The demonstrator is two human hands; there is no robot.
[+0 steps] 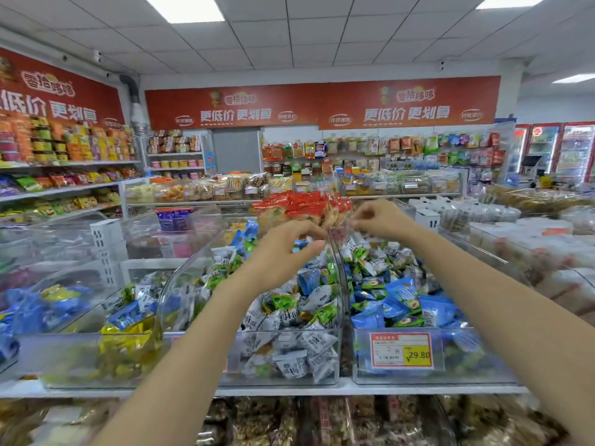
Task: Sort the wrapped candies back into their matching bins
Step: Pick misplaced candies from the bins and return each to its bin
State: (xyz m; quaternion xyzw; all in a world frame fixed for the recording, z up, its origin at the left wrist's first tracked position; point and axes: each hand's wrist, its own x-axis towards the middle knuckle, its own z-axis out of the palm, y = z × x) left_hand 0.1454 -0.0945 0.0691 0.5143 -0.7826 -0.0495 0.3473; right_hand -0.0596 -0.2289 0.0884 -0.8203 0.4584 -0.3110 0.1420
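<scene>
Three clear bins stand side by side on the shelf. The middle bin [283, 378] holds white-and-green wrapped candies [289, 317]. The right bin [483, 375] holds blue wrapped candies [402, 304]. The left bin [80, 378] holds yellow and blue ones [128, 342]. My left hand [286, 249] hovers over the back of the middle bin, thumb and fingers pinching a blue wrapped candy [302, 244]. My right hand [380, 220] is over the back of the right bin, just past the divider, its curled fingertips pinching a small pale wrapped piece [355, 225] that is blurred.
Red-wrapped packs [302, 204] are piled in a bin right behind my hands. A red and yellow price tag [401, 350] reading 29.80 hangs on the right bin. More clear bins stand to the left and right, bagged snacks lie below the shelf edge [322, 389], and stocked shelves line the walls.
</scene>
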